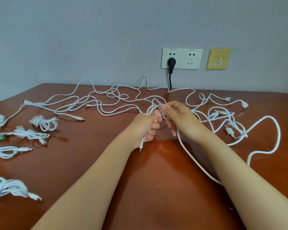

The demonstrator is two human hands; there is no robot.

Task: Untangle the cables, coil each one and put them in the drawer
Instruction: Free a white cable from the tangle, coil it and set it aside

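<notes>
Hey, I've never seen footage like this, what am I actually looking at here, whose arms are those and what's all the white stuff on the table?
There is no machine here. The one picture comes from a camera worn on a person's head, looking forward and down, so the two bare arms are the wearer's own. The left hand grips a small coil of white cable, one plug end hanging below the fist. The right hand pinches the same cable at the loop and feeds in more. On the brown table, loose white cables sprawl along the far side, still tangled. Several finished bundles lie at the left. On the wall, a black plug sits in a socket. No drawer is visible.
</notes>
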